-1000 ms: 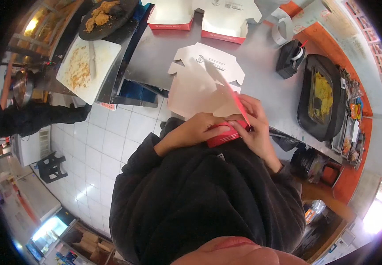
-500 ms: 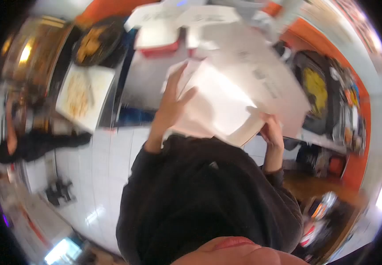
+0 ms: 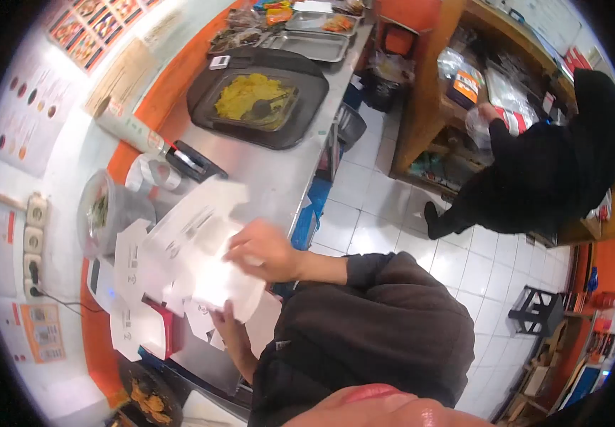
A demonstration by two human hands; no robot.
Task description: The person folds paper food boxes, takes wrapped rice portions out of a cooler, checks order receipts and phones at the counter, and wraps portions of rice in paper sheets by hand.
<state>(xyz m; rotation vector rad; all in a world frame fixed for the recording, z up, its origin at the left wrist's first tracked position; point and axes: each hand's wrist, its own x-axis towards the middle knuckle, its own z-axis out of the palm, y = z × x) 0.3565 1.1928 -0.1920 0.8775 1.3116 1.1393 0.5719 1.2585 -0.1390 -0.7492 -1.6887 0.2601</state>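
Observation:
A white cardboard takeaway box (image 3: 213,274), part folded with its flaps standing up, is between my hands above the steel counter. My left hand (image 3: 230,331) grips its lower edge, thumb on top. My right hand (image 3: 264,252) has its fingers curled at the box's right-hand side, over a flap; the fingertips are partly hidden and slightly blurred. Flat printed cardboard (image 3: 211,203) lies just behind. To the lower left stands an open box with a red outside (image 3: 172,334) and raised white lids.
Along the counter (image 3: 268,178) sit a black tray with yellow food (image 3: 254,99), steel trays (image 3: 307,46), a clear plastic tub (image 3: 101,213) and a black pan with browned food (image 3: 147,402). A person in black (image 3: 535,171) works at the wooden shelf (image 3: 421,121). A black stool (image 3: 535,309) stands on the tiled floor.
The view has swung round to the right, bringing the person in black and wooden shelf into fuller sight. My right hand has come inward over the box, and my hands are closer together.

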